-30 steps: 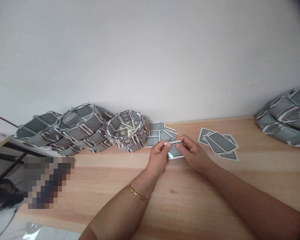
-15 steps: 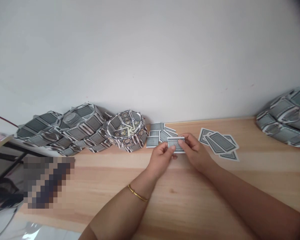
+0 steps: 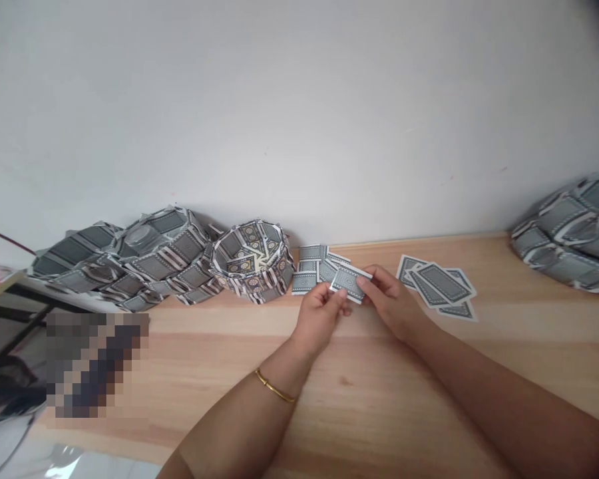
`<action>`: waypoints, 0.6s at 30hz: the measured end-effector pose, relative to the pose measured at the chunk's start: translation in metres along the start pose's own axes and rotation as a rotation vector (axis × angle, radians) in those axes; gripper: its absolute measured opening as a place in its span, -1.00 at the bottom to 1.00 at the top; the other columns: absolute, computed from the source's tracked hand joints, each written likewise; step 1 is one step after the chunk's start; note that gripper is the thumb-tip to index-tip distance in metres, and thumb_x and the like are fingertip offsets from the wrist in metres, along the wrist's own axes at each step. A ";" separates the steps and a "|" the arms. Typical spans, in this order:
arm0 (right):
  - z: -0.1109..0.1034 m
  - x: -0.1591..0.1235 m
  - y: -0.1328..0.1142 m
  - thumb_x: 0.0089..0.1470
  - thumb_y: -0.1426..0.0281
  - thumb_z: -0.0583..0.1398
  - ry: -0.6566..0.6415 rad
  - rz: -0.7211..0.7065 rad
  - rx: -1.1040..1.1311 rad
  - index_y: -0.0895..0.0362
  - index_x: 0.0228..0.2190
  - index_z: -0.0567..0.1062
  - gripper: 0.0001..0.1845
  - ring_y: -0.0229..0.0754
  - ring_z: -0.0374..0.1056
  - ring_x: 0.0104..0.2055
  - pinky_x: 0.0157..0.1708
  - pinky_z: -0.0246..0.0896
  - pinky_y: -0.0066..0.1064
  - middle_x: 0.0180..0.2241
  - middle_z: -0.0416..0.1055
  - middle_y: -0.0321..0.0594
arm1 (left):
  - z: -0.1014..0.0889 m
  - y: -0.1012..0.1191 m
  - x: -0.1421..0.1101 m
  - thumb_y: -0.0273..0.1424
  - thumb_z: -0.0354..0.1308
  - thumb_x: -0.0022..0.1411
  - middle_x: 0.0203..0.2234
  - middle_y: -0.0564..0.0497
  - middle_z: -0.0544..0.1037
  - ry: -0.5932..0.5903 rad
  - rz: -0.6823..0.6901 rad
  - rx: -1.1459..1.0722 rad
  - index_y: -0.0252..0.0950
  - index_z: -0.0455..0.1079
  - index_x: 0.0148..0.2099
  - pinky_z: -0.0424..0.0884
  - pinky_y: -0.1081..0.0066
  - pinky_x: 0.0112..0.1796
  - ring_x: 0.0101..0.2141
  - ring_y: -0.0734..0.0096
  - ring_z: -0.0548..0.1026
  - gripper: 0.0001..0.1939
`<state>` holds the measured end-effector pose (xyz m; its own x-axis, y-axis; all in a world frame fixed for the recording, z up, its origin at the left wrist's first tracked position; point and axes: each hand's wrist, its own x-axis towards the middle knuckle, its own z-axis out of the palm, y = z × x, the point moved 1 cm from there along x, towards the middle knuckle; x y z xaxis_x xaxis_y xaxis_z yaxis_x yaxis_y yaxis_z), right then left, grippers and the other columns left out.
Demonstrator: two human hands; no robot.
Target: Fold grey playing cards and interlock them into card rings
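Between my two hands is a grey patterned playing card (image 3: 350, 282), back side up and tilted down to the right. My left hand (image 3: 320, 314) pinches its lower left corner, thumb on top. My right hand (image 3: 385, 293) grips the right end, with the thumb on its face and the other fingers behind. Just beyond lie several folded cards (image 3: 305, 282) in an overlapping heap, partly hidden by the held card. Several flat, unfolded playing cards (image 3: 439, 285) are fanned out to the right of my right hand.
A round basket of folded cards (image 3: 253, 261) stands left of the heap, with bigger card baskets (image 3: 160, 249) beside it. Another card structure (image 3: 574, 233) sits at the far right. The wooden table (image 3: 369, 412) meets a white wall (image 3: 299, 120) behind. A blurred patch (image 3: 97, 366) covers the left edge.
The card in my hands has turned from level to slanting, its right end now lower. Both hands keep hold of it and have barely moved.
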<state>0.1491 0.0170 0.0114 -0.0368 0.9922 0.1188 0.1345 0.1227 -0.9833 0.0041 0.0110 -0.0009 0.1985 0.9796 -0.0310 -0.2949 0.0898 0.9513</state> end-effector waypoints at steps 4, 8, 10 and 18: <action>0.000 -0.001 -0.003 0.08 0.21 0.11 -0.112 -0.080 -0.090 0.09 -0.51 0.31 -0.76 -0.27 0.18 -0.48 -0.42 0.14 -0.44 -0.56 0.23 -0.37 | 0.000 0.002 0.002 -0.23 0.27 0.03 -0.67 0.17 0.29 0.092 0.005 -0.138 -0.32 0.22 -0.49 0.29 0.50 -0.44 -0.60 0.62 0.26 -0.67; 0.001 -0.003 -0.007 0.10 0.25 0.10 -0.157 -0.126 -0.137 0.10 -0.46 0.35 -0.80 -0.26 0.20 -0.45 -0.42 0.12 -0.43 -0.49 0.30 -0.33 | 0.000 0.003 0.003 -0.22 0.30 -0.02 -0.70 0.20 0.23 0.104 -0.012 -0.166 -0.32 0.22 -0.49 0.32 0.50 -0.46 -0.62 0.63 0.22 -0.65; 0.001 -0.003 -0.008 0.10 0.26 0.10 -0.140 -0.122 -0.139 0.11 -0.47 0.34 -0.80 -0.27 0.18 -0.47 -0.43 0.11 -0.44 -0.50 0.30 -0.33 | 0.001 0.004 0.002 -0.23 0.32 -0.03 -0.68 0.19 0.25 0.070 -0.026 -0.148 -0.32 0.24 -0.48 0.32 0.51 -0.46 -0.61 0.63 0.23 -0.66; 0.001 -0.003 -0.007 0.09 0.21 0.10 -0.105 -0.110 -0.152 0.11 -0.50 0.32 -0.75 -0.28 0.16 -0.48 -0.45 0.11 -0.44 -0.54 0.26 -0.35 | 0.004 0.007 -0.002 -0.21 0.30 -0.02 -0.52 0.09 0.42 0.024 -0.032 0.015 -0.35 0.38 -0.33 0.31 0.51 -0.47 -0.55 0.61 0.30 -0.68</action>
<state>0.1470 0.0131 0.0179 -0.1612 0.9662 0.2010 0.2716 0.2392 -0.9322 0.0058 0.0091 0.0073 0.1852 0.9803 -0.0686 -0.2751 0.1187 0.9541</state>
